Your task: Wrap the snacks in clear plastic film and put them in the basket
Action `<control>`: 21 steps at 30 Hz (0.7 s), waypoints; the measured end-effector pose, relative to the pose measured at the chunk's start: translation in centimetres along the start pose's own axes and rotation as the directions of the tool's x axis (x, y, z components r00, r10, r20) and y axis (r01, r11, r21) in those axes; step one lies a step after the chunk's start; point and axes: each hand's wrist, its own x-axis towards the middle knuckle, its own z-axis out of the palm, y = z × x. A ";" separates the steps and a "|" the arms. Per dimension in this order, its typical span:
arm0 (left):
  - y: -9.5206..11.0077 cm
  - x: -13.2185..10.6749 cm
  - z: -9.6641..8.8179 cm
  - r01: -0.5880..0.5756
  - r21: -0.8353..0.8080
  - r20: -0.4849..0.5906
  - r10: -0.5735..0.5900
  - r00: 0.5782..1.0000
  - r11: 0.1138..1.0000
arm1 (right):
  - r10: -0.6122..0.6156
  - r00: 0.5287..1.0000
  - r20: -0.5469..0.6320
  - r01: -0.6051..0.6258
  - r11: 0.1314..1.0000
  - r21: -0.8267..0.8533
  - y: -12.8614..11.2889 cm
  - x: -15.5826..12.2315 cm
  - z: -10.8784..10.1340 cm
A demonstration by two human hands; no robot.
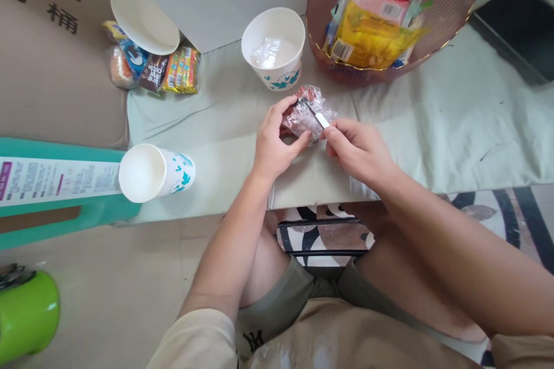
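Note:
My left hand (276, 141) is closed round a reddish bundle in crinkled clear plastic wrap (306, 121), on the cloth-covered surface. What lies inside the wrap cannot be made out. Between the thumb and fingers of my right hand (357, 147) is a small tool with a white handle and a thin dark tip (321, 120). Its tip points up and left and rests against or just over the wrap; I cannot tell which. Just behind the bundle stands a white paper tub (279, 72) with green leaf prints, holding crumpled clear plastic (267, 53).
A pinkish ribbed bowl (448, 29) of packaged snacks stands at the back right, beside a dark flat object (517, 29). To the left are another paper tub (177, 173), snack packets (184, 69) under a tilted white tub (145, 17), a cardboard box (60, 75) and a green carton (86, 153).

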 end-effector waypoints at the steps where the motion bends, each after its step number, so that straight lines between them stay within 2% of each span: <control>1: -0.1 -0.1 0.1 -0.037 0.052 0.026 0.036 0.999 0.998 | 0.025 1.000 0.014 -0.025 1.000 -0.010 0.0 0.0 0.0; 4: -0.5 -0.2 0.2 -0.107 0.191 0.085 0.092 0.992 0.976 | 0.109 0.993 0.051 -0.106 0.992 -0.062 -0.1 0.0 -0.6; 7: -0.3 -0.1 0.3 -0.115 0.270 0.099 0.092 0.991 0.956 | 0.174 0.982 0.079 -0.162 0.977 -0.138 -0.3 -0.3 -1.5; 11: 0.1 0.2 -0.1 -0.106 0.391 0.043 0.097 0.994 0.914 | 0.275 0.949 0.153 -0.222 0.929 -0.297 -0.8 -0.9 -2.4; 14: -0.2 0.6 -0.9 -0.071 0.467 -0.024 0.093 0.995 0.881 | 0.314 0.934 0.173 -0.220 0.883 -0.414 -1.1 -1.3 -3.0; 18: -1.0 1.0 -1.6 -0.048 0.478 -0.124 0.121 0.985 0.877 | 0.315 0.944 0.093 -0.227 0.830 -0.509 -1.2 -1.7 -3.7; 21: -0.8 1.1 -1.3 -0.103 0.453 -0.043 0.137 0.990 0.885 | 0.261 0.965 -0.025 -0.229 0.794 -0.563 -0.6 -1.6 -4.0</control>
